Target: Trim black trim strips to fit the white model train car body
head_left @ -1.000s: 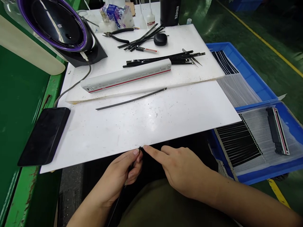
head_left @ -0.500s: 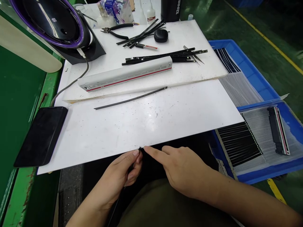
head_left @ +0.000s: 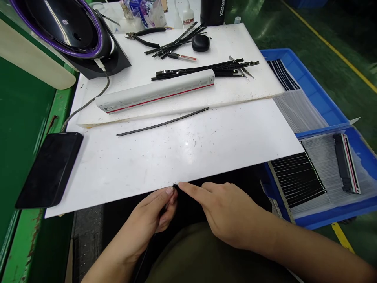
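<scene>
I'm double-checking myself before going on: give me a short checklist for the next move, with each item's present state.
1. Left hand grips the dark piece: ok, pinched by thumb and fingers.
2. Right hand has its index finger at the piece's upper end: ok.
3. That finger is pressing firmly: cannot tell.
4. White sheet is free of debris: not ok, dark specks lie scattered on it.
5. Cutters lie away from both hands: ok.
</scene>
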{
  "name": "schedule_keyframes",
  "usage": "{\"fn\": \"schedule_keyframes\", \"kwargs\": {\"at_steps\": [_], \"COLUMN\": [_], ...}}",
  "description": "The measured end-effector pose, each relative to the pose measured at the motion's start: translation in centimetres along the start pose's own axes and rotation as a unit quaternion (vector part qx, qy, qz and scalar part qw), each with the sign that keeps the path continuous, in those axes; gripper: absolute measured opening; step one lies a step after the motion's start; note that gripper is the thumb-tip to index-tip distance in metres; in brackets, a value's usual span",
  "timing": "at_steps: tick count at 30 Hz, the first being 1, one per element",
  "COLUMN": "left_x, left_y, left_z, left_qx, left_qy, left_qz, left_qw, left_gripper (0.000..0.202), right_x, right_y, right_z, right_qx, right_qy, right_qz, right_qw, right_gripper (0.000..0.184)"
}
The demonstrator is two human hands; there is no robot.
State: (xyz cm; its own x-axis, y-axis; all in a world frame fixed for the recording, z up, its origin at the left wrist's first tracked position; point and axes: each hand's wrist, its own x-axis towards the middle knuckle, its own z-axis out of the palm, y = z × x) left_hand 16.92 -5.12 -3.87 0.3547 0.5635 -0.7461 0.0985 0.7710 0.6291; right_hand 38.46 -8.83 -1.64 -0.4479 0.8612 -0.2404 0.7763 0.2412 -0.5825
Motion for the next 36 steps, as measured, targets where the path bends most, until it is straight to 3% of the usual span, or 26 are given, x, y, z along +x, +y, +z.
{"fn": "schedule_keyframes", "kwargs": {"at_steps": [29,32,36], "left_x": [0.0,-0.6,-1.8], "left_y": [-0.2,0.1,1.0], "left_z": [0.2,0.4,0.8], "left_qx": [0.002,-0.020,-0.047], "left_qy": [0.008,-0.002,-0.015], "left_qz": [0.013,0.011,0.012], "left_qw": [1.000,1.000,0.999], "left_gripper": [0.040,0.037,0.031], "right_x": [-0.3,-0.4,-0.7], "right_y": [-0.3,-0.1,0.8], "right_z": [0.9,0.6,-0.1], "right_qx": [-0.062,-0.022,0.104], "right_qy": [0.018,0.025,0.075], "right_qz": [0.015,0.021,0.020], "right_qw": [0.998,0.999,0.992], "right_gripper": [0.074,0.072,0.067]}}
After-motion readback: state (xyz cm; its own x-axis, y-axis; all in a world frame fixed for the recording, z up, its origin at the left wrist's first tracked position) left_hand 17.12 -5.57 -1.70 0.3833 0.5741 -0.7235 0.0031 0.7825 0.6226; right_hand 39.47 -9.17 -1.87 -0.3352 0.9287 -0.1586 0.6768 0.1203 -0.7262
